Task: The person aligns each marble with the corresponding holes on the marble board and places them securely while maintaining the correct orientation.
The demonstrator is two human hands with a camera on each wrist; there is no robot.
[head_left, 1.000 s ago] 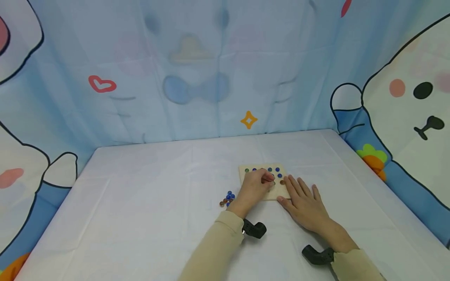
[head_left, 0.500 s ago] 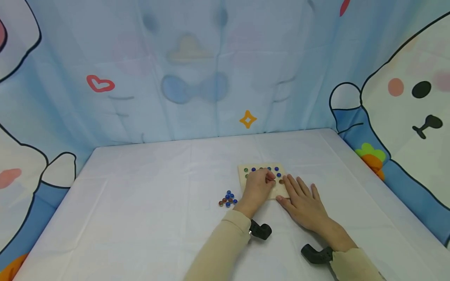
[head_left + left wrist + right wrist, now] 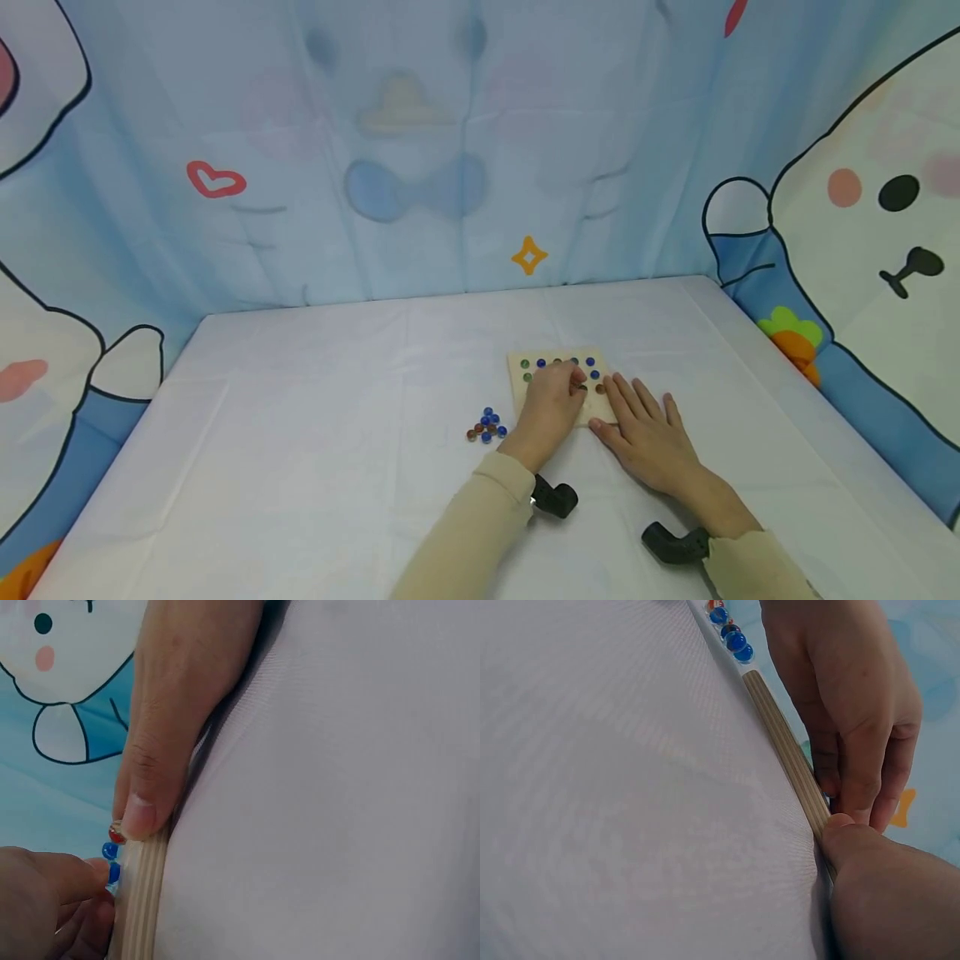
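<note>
A pale wooden board [image 3: 600, 408] with several marbles set in rows lies on the white table. Over its middle, my left hand [image 3: 551, 404] has curled fingers, thumb and index meeting at a small dark marble [image 3: 583, 387], which they seem to pinch; the fingers partly cover it. Blue marbles [image 3: 110, 850] show near those fingertips in the left wrist view. My right hand [image 3: 652, 437] rests with fairly straight fingers on the board's right edge. Its thumb [image 3: 840, 823] touches the board's near side in the right wrist view.
Left of the board, a small cluster of loose blue and brown marbles [image 3: 486, 427] lies on the white tablecloth [image 3: 315, 433]. A printed blue curtain [image 3: 420, 250] hangs behind the table. Each wrist carries a black camera mount [image 3: 555, 497].
My left hand has shifted slightly right over the board, uncovering more of the loose marbles; its fingertips have moved little in the last half second. The right hand has stayed in place.
</note>
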